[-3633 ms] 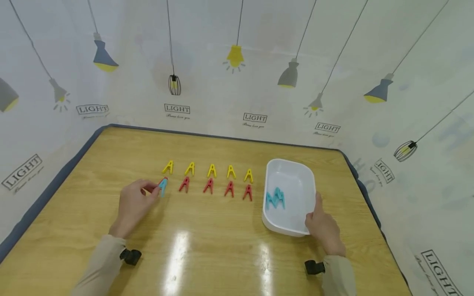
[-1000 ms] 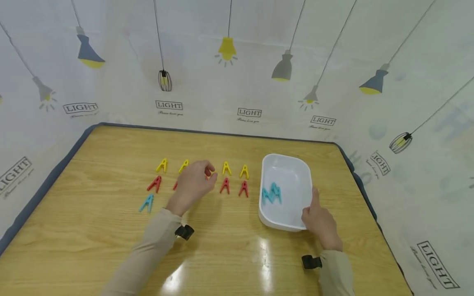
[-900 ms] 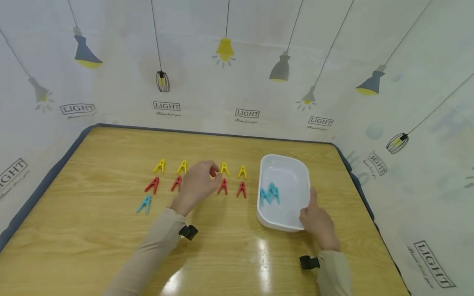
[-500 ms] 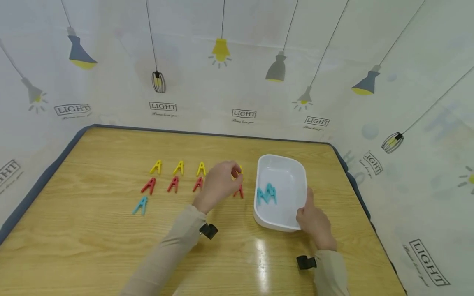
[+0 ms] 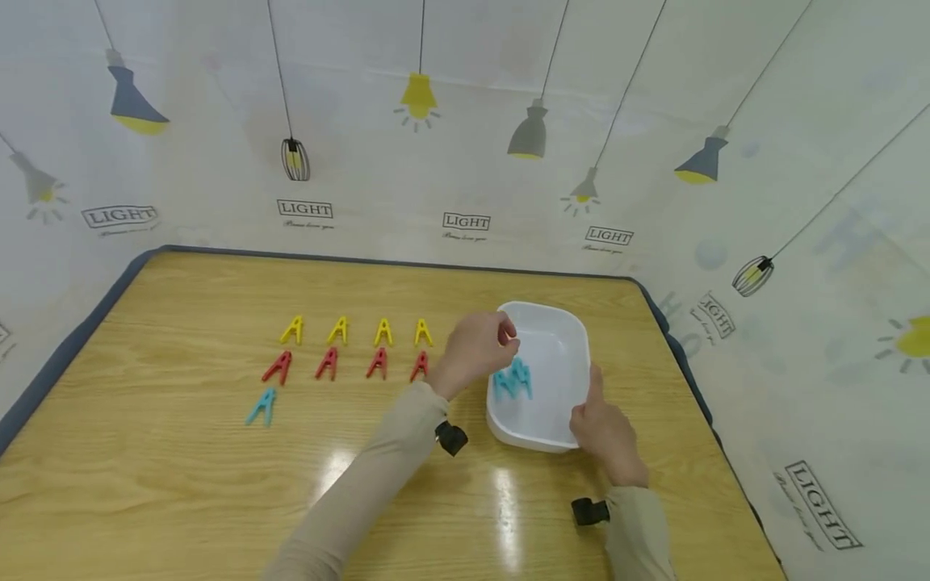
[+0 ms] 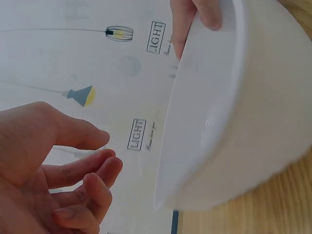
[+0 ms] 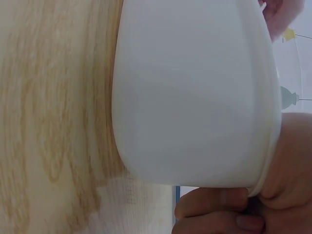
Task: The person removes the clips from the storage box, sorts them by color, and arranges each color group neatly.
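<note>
My left hand (image 5: 472,349) hovers over the left rim of a white plastic tub (image 5: 555,415), its fingers loosely bent. In the left wrist view, nothing sits between the thumb and fingers of that hand (image 6: 63,170). My right hand (image 5: 610,436) grips the tub's right rim; the right wrist view shows fingers (image 7: 214,204) curled beneath the rim. Light-blue clothespins (image 5: 513,379) lie bunched at the tub's left side, partly behind my left hand. A single blue clothespin (image 5: 263,407) lies on the table, just nearer me than the leftmost red clothespin (image 5: 278,367).
Left of the tub, a row of several yellow clothespins (image 5: 337,330) runs behind a row of red clothespins (image 5: 376,364) on the wooden table (image 5: 182,484). My left forearm crosses in front of the right end of these rows. A patterned curtain (image 5: 378,121) surrounds the table.
My left hand has set the blue clothespin down below the leftmost red one, then travelled right, without anything held, to the tub. My right hand has stayed on the rim.
</note>
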`<state>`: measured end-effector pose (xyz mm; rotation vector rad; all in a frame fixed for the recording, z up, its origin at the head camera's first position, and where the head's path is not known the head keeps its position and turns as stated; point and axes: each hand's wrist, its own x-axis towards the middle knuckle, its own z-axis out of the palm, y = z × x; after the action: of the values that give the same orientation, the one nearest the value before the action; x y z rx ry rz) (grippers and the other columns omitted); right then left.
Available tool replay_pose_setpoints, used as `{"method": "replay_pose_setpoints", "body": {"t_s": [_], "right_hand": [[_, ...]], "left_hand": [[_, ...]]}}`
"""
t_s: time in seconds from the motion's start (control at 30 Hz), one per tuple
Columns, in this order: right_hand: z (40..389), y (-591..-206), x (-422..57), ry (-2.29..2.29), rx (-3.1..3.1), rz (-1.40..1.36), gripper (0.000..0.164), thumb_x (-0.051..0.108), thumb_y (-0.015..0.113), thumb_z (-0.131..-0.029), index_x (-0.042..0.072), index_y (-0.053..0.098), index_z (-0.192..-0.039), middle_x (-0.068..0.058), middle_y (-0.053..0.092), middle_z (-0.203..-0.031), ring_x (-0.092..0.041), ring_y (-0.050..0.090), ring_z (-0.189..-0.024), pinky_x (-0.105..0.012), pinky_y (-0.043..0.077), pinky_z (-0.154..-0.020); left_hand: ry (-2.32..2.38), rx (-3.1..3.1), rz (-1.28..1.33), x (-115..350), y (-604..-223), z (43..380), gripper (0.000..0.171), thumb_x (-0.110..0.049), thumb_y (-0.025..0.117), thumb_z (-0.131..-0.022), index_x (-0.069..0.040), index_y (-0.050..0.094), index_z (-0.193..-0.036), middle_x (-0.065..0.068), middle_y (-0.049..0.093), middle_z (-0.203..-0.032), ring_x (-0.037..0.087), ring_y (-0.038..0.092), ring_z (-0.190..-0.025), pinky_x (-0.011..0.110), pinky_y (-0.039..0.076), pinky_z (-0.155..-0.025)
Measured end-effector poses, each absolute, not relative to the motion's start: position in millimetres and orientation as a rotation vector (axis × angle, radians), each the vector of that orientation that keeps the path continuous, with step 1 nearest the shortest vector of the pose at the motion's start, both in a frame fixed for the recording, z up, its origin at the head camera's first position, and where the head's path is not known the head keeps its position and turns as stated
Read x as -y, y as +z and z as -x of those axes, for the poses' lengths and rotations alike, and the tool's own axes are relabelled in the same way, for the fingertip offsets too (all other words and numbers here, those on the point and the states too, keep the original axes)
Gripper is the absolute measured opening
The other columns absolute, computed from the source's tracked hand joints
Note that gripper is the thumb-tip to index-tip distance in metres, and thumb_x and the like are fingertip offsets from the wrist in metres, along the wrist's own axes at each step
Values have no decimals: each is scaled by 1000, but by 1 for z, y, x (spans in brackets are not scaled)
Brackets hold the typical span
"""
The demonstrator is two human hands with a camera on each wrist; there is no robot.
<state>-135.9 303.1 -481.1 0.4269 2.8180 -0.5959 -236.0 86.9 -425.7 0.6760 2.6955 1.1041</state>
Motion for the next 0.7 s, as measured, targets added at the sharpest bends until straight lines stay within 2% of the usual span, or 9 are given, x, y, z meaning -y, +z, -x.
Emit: {"method": "replay_pose_setpoints", "body": {"t_s": [0.23,0.33,0.4,0.47,0.53,0.6,0.7], "right_hand": [[137,-484,-304,-552,-2834,-415,74,17,41,-101,1,-4,-158,-11,56,-67,-21,51,-53,-31,38,-51],[137,-484,-305,-535,-2850,-403,74,17,40,-101,0,-3,-158,-12,56,-66,-22,51,-53,-32,38,-50],[136,-484,-306,-546,-2859,-392,74,16,40,-100,0,-3,-158,-13,57,-67,-23,52,-53,-32,38,-50],[136,-483,-305,-560,-2867,-384,74,16,40,-100,0,-2,-158,-13,58,-67,-24,52,-54,-33,38,-51],[136,-483,-304,-576,-2864,-381,73,16,40,-100,1,-2,-159,-13,59,-68,-24,52,-54,-33,38,-51],[136,-482,-303,-583,-2859,-385,73,17,39,-101,2,-2,-159,-13,59,-68,-24,52,-54,-33,38,-51],[136,-481,-304,-569,-2853,-405,72,17,39,-101,3,-2,-159,-13,58,-67,-23,52,-53,-32,37,-50]], "left_hand": [[914,-2717,-737,-124,-412,245,18,-29,66,-95,-11,70,-99,0,69,-91,14,61,-77,26,49,-66],[898,-2722,-769,-139,-402,249,14,-27,67,-93,-13,69,-92,-3,66,-85,12,58,-73,25,46,-64],[927,-2680,-752,-147,-398,252,14,-22,67,-91,-13,63,-80,-4,58,-72,11,49,-63,24,40,-56],[922,-2649,-720,-152,-397,255,24,-17,66,-90,-13,53,-70,-3,44,-62,11,36,-55,24,31,-51],[867,-2662,-663,-154,-400,258,27,-15,67,-89,-13,48,-70,-3,37,-61,12,31,-54,25,28,-49],[744,-2703,-635,-155,-406,260,25,-17,67,-90,-11,51,-73,-1,37,-64,14,31,-58,27,30,-51],[588,-2768,-613,-154,-416,260,15,-23,71,-90,-10,63,-90,-1,53,-76,14,47,-68,28,46,-61]]}}
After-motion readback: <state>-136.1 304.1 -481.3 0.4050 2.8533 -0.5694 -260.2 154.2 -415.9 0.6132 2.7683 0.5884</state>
